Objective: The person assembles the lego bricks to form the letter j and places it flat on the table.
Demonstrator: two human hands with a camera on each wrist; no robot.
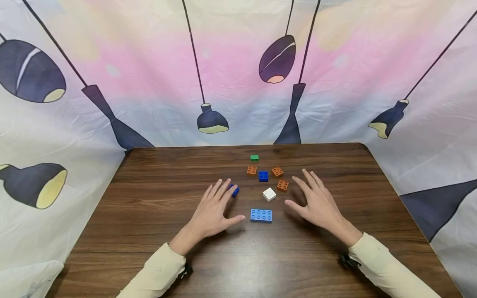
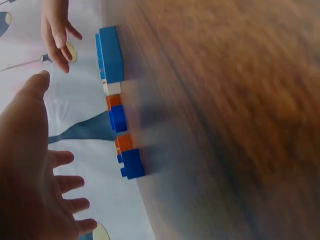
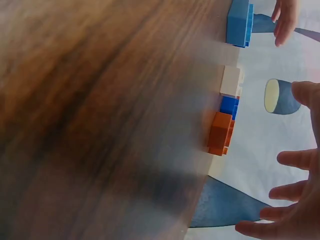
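Observation:
Toy building bricks lie on the table between two spread hands in the head view. My left hand (image 1: 212,213) hovers with fingers extended over a dark blue brick (image 1: 234,191), partly covering it. To the right, my right hand (image 1: 318,203) is held palm down with fingers apart, close to an orange brick (image 1: 283,185). A white brick (image 1: 269,194) and a long light blue brick (image 1: 261,215) sit between the hands. Both wrist views show the hands raised off the wood, holding nothing; the left hand (image 2: 30,165) and right hand (image 3: 295,190) have straight fingers.
Farther back are another dark blue brick (image 1: 263,176), two more orange bricks (image 1: 251,170) and a small green brick (image 1: 254,157). The brown wooden table (image 1: 149,215) ends at a curtain (image 1: 238,74) printed with lamps, which also hangs along both sides.

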